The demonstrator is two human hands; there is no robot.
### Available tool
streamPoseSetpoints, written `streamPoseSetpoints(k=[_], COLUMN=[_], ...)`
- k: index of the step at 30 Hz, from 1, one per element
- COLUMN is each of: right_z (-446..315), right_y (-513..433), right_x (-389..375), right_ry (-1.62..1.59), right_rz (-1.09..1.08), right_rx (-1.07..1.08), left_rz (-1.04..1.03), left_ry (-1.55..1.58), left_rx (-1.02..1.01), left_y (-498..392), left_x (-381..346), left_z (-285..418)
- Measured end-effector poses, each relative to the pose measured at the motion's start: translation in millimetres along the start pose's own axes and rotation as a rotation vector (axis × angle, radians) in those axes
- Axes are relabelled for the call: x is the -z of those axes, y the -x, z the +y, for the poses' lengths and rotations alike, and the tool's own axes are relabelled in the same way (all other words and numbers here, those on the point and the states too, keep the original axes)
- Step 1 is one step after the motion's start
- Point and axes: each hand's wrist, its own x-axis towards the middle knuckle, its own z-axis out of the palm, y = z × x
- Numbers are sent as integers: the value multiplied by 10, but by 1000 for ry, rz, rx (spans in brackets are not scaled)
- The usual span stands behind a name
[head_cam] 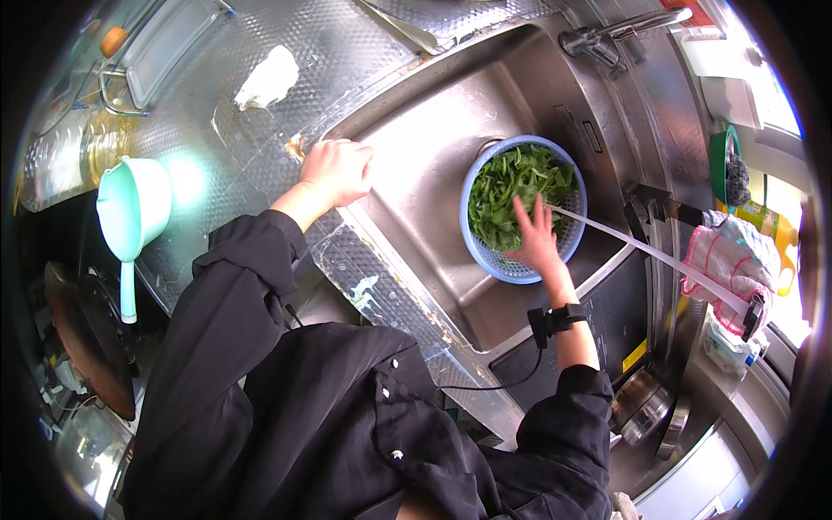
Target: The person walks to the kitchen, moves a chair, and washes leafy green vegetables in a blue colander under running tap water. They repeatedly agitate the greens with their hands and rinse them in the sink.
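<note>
A blue plastic colander (469,252) sits in the stainless steel sink (416,208), filled with chopped leafy greens (497,195). My right hand (536,237) is over the greens at the near side of the colander, its fingers spread and pointing into the leaves. Whether the fingertips touch them is hard to tell. At the sink's left rim rests my left hand (338,172), its fingers curled closed and their undersides hidden. A long pale strip (650,248) with a black end runs from the greens out to the right; what it is cannot be made out.
A chrome faucet (601,42) stands at the sink's far corner. Left on the metal counter is a mint-green ladle (146,201), with a crumpled white piece (268,78) beyond it. To the right hangs a checked cloth (728,260) near a dark handle (686,213); metal pots (643,403) stand below.
</note>
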Motion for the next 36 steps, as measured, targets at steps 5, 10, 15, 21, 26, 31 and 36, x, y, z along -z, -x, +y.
streamPoseSetpoints(k=[5, 10, 15, 21, 26, 31, 36], right_z=[-50, 93, 213, 273, 214, 103, 8], right_y=[2, -133, -49, -279, -655, -589, -210], right_x=[-173, -65, 61, -157, -495, -460, -276], right_ry=[370, 430, 68, -229, -436, -709, -526], right_rz=[55, 240, 410, 525, 580, 611, 221], right_rx=[68, 87, 147, -35, -53, -116, 85], left_rz=[44, 44, 27, 61, 37, 44, 53], left_ry=[8, 17, 12, 11, -2, -3, 6], left_rx=[-29, -22, -9, -34, -28, -25, -32], left_y=[31, 10, 1, 24, -5, 6, 22], left_x=[-17, -16, 3, -5, 2, -1, 2], left_z=[-21, -13, 2, -12, 0, -3, -11])
